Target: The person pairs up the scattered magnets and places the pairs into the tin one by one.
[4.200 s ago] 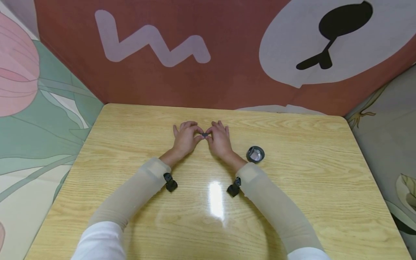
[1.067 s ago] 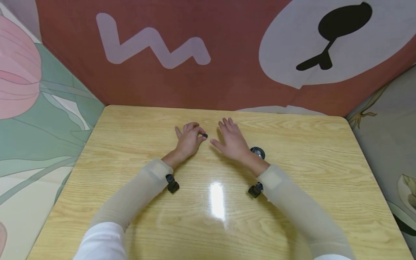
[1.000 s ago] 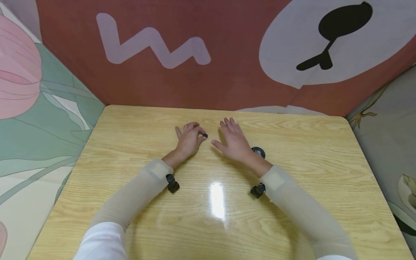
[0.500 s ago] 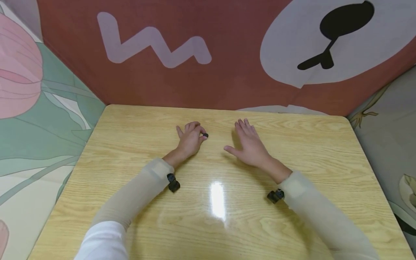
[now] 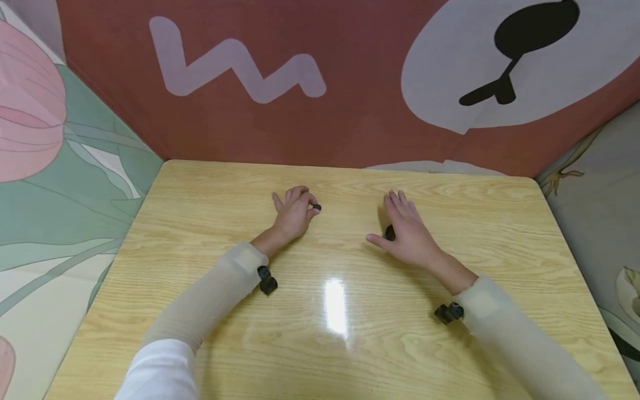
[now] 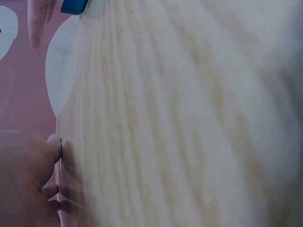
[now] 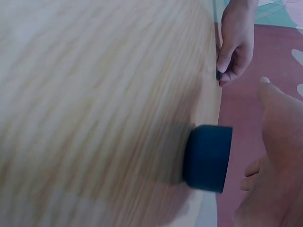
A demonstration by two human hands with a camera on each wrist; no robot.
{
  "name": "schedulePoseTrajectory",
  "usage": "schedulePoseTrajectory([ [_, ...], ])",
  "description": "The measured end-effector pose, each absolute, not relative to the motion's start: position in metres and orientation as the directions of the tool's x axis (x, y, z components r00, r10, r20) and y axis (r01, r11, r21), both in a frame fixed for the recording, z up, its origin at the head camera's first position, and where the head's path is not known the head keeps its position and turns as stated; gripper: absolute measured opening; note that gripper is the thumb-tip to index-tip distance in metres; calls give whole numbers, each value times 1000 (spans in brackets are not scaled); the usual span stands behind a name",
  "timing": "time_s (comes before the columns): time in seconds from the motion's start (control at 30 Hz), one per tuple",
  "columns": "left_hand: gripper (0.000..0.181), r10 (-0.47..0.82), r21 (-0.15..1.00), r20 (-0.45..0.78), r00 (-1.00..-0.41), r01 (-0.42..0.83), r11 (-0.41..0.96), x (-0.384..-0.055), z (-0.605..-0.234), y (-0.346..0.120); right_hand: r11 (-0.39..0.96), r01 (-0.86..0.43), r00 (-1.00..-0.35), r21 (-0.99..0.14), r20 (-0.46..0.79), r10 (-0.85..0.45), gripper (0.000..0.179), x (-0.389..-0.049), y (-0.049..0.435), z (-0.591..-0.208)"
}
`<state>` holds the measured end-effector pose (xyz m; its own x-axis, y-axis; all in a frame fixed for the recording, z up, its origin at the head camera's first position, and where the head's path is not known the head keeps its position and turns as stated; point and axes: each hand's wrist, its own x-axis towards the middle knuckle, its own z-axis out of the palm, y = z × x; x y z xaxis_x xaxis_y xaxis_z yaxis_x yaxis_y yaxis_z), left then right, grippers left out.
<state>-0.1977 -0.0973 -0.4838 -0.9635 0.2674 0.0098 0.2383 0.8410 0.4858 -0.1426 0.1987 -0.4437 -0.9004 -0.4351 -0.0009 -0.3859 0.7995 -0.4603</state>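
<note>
Between its thumb and index finger, the left hand [image 5: 292, 214] pinches a small dark piece [image 5: 317, 207] at the table's far middle; its kind is too small to tell. The same piece [image 7: 219, 75] shows at the fingertips in the right wrist view. A small dark round cup [image 5: 389, 233] stands upright on the table, mostly hidden under the right hand [image 5: 407, 233] in the head view. From the side, the cup [image 7: 208, 158] looks dark blue, and its inside is hidden. The right hand's fingers are straight and the thumb is spread; it holds nothing, above and beside the cup.
A wood-grain table [image 5: 240, 344] spreads under both arms. Its far edge meets a red printed wall [image 5: 350, 133], with patterned walls at left and right. Small black cameras [image 5: 267, 280] hang at both wrists.
Four seconds ago both hands pinched the small piece together. The right hand has since let go, opened and moved right over the cup. The left hand has hardly moved.
</note>
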Motion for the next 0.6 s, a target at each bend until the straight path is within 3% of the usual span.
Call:
schedulePoseTrajectory([
  [0.6, 19, 271, 494, 12, -963, 241, 835, -198, -485, -98, 774, -432, -885, -463, 52, -463, 89, -123, 238, -456],
])
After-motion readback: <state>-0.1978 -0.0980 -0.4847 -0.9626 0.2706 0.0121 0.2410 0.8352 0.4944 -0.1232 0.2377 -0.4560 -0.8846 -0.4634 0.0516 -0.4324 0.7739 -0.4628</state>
